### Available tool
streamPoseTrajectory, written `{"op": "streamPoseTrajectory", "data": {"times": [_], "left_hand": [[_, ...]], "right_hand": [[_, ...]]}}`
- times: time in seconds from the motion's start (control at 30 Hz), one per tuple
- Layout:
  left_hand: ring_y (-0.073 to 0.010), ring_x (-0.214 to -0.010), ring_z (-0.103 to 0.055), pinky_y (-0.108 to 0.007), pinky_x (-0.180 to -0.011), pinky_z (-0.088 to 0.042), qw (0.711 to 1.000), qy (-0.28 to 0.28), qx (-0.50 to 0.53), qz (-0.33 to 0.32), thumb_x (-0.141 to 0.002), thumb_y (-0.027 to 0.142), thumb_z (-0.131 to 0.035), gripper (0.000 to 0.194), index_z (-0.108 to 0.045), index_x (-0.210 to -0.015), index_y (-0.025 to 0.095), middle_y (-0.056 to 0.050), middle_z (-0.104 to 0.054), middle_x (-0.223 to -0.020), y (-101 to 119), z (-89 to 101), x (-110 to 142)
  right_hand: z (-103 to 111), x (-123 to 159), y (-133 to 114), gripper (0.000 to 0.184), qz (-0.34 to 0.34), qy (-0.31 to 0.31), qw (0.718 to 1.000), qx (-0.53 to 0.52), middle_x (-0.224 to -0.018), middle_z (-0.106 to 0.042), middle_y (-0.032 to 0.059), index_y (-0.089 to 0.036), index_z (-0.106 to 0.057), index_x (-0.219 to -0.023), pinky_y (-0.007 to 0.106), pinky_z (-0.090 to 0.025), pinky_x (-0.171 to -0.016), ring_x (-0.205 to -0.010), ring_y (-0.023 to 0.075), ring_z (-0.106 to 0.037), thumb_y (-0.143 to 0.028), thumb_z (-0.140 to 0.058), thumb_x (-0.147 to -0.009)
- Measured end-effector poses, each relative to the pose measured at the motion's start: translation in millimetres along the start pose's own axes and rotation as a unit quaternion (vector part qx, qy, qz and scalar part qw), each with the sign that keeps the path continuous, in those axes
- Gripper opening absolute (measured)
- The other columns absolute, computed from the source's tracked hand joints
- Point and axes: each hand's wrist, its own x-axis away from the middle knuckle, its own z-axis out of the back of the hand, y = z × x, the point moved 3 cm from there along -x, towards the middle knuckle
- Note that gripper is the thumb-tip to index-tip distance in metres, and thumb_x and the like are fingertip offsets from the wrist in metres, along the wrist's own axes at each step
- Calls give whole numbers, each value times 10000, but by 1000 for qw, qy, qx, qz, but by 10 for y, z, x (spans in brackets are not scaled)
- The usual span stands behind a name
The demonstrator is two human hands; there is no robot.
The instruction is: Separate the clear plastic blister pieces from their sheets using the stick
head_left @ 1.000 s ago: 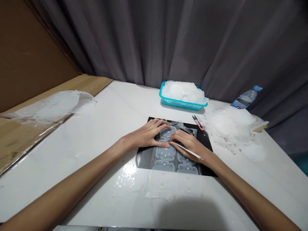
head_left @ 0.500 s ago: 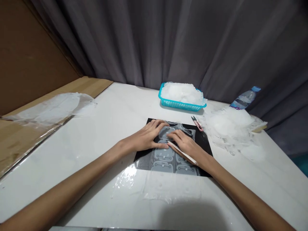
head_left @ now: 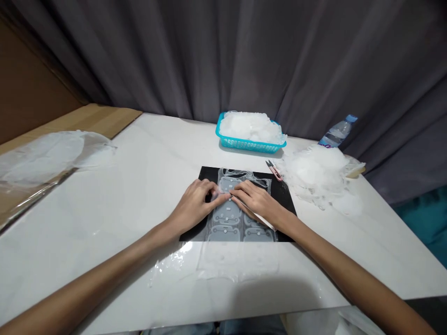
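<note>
A clear moulded plastic sheet (head_left: 226, 214) with rounded, box-like outlines lies over a black mat (head_left: 286, 202), and its near end reaches onto the white table. My left hand (head_left: 199, 202) is at the sheet's left side, finger and thumb closing on the plastic, the thumb stretched toward my right fingertips. In my right hand (head_left: 256, 200) is a thin, flat, pale stick-like tool (head_left: 267, 222), tilted under the palm, its tip at the sheet between both hands. Its exact kind I cannot make out. The right fingers hide part of the sheet.
A blue basket (head_left: 251, 145) heaped with white, filmy pieces stands behind the mat. Small pink-handled thread snips (head_left: 274, 172) lie right of it, beside a pile of whitish plastic (head_left: 314, 172). A water bottle (head_left: 337, 134) leans behind. At left, plastic bags (head_left: 52, 153) lie on cardboard (head_left: 101, 118).
The view has shifted, so everything sits further left. My left hand has drawn back from the sheet's top toward its left edge, its fingers now curled. My right hand still holds the pale tool.
</note>
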Motion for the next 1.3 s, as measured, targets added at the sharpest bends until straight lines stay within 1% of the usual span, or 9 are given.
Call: {"op": "streamPoseTrajectory", "data": {"times": [0.37,0.53,0.67,0.73,0.83,0.93,1.03,1.13,1.3], "left_hand": [[-208,-773,-516,-363,-778,-381,998,-42,22,-30,-992,626,-556,534,-521,-669,202,2,-567,-728,-18,-45,16],[-216,-806,-546,-362,-790,-393,997,-58,46,-26,-981,611,-593,469,-600,-750,203,-4,-620,-781,-6,-8,92],[-213,-787,-557,-361,-767,-401,994,-95,58,-21,-991,577,-597,458,-579,-728,202,-8,-601,-763,-6,41,149],[-211,-793,-559,-361,-752,-415,994,-94,53,-14,-1004,567,-580,440,-558,-756,205,-15,-596,-794,-12,52,164],[-236,-925,-588,-381,-801,-479,999,6,44,10,-915,610,-697,433,-571,-1039,215,-55,-605,-1032,1,106,138],[-294,-1149,-578,-447,-954,-504,994,96,39,-23,-796,598,-832,796,-450,-1405,256,-110,-549,-1336,88,176,40],[-290,-1145,-622,-453,-966,-515,992,13,113,-58,-905,525,-749,503,-612,-1307,256,-80,-676,-1254,152,159,-102],[-257,-982,-695,-426,-889,-544,968,-52,244,1,-957,495,-687,310,-736,-1033,198,-67,-767,-1066,99,118,-177],[-243,-898,-724,-391,-852,-560,922,-39,376,80,-836,451,-819,355,-727,-993,146,-92,-785,-976,22,94,-169]], "right_hand": [[-46,5,-84,224,4,-5,1000,-17,-1025,-684,123,-174,-652,-1074,407,-500,-876,-974,260,-629,-254,-443,-1089],[148,8,530,227,-234,157,950,-130,-904,-683,88,-217,-665,-901,423,-482,-858,-905,266,-602,-319,-509,-1032],[397,19,918,257,-294,210,922,-138,-921,-670,63,-206,-673,-933,392,-465,-828,-905,249,-592,-344,-480,-1032],[478,-15,862,209,-276,185,926,-179,-942,-684,45,-211,-693,-922,374,-452,-841,-917,232,-599,-348,-559,-1005],[544,-101,569,173,-232,109,933,-252,-953,-703,34,-226,-734,-955,365,-449,-855,-925,217,-596,-332,-605,-997],[572,-175,258,184,-196,14,925,-325,-945,-713,33,-234,-775,-1004,348,-471,-829,-902,204,-612,-340,-624,-997],[566,-197,104,266,-200,-35,889,-409,-910,-705,15,-250,-753,-1188,298,-472,-669,-753,166,-606,-393,-638,-995],[553,-172,147,300,-225,51,886,-403,-977,-717,25,-261,-723,-1243,309,-510,-726,-828,181,-640,-422,-600,-1020],[359,-78,241,272,-188,132,944,-236,-993,-687,58,-250,-752,-1082,420,-478,-939,-991,235,-618,-347,-498,-1077]]}}
